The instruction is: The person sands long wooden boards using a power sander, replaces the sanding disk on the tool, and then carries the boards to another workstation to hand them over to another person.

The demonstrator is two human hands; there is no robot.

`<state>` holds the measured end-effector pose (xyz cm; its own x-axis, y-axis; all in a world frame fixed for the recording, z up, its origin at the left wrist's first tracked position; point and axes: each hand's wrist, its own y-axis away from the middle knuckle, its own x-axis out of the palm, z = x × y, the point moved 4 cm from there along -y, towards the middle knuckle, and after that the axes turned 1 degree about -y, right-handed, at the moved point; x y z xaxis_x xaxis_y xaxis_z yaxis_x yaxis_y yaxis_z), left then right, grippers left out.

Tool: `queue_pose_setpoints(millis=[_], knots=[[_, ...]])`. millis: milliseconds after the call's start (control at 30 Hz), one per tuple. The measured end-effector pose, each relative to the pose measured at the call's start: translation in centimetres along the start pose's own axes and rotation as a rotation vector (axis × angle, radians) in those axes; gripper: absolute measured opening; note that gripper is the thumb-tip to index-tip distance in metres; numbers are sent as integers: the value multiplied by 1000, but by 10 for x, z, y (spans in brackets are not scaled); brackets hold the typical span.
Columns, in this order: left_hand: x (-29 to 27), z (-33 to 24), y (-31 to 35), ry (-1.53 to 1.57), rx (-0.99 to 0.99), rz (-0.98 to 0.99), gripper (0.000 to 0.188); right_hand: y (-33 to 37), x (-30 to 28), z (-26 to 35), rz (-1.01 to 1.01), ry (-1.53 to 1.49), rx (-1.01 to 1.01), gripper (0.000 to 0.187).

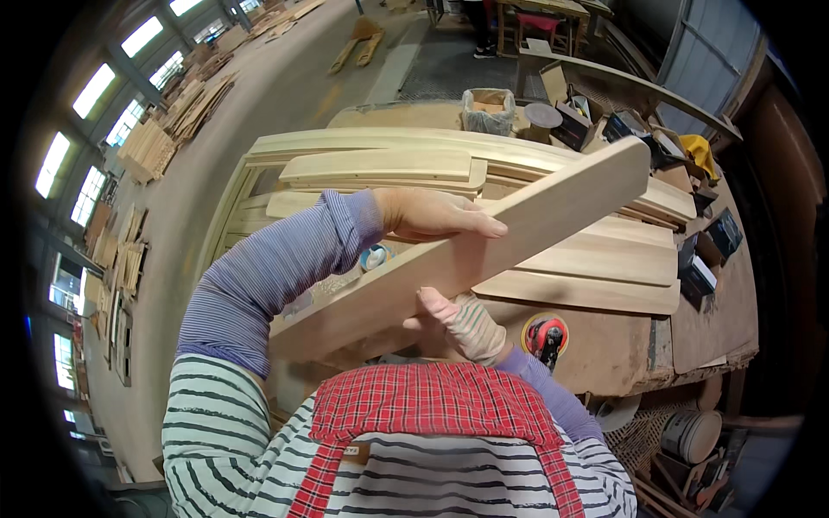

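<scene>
A long pale wooden board (553,207) with rounded corners is tilted across the front of me, running from lower left to upper right. My left hand (436,214) is closed over its far edge, one digit lying on the face and the others partly hidden. At the near edge, my right hand (466,328), in a light striped glove with bare fingertips, grips the board with the thumb against its face. A red and black orbital sander (546,338) rests on the workbench just right of my right hand. Beyond the board lie several similar wooden boards (380,166).
The brown workbench (604,350) carries a lined bin (489,112), a round tin (542,119) and several small boxes (721,237) along its far and right sides. Behind the held board sits a small blue and white round item (376,257). A pallet jack (358,43) stands on the floor farther off.
</scene>
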<state>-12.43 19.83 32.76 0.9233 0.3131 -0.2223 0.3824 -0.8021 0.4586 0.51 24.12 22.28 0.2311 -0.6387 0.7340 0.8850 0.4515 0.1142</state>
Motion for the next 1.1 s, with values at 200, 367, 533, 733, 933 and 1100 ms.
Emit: queue_pose_setpoints(millis=[200,367,533,733,933,1100], knots=[[11,4,38,-506,319,-296,36,17,-36,3,-122,-199,-237,35],[33,-7,71,-696,413,-362,34,31,-57,13,-51,-69,-328,46],[32,-2,75,-681,464,-398,33,35,-59,12,-143,-8,-345,49],[52,21,94,-817,395,-556,30,47,-67,20,-125,53,-351,66],[59,86,95,-892,528,-739,25,37,-109,-28,-176,639,-160,49],[50,204,119,-955,319,-727,24,51,-109,-41,-466,1386,-163,54]])
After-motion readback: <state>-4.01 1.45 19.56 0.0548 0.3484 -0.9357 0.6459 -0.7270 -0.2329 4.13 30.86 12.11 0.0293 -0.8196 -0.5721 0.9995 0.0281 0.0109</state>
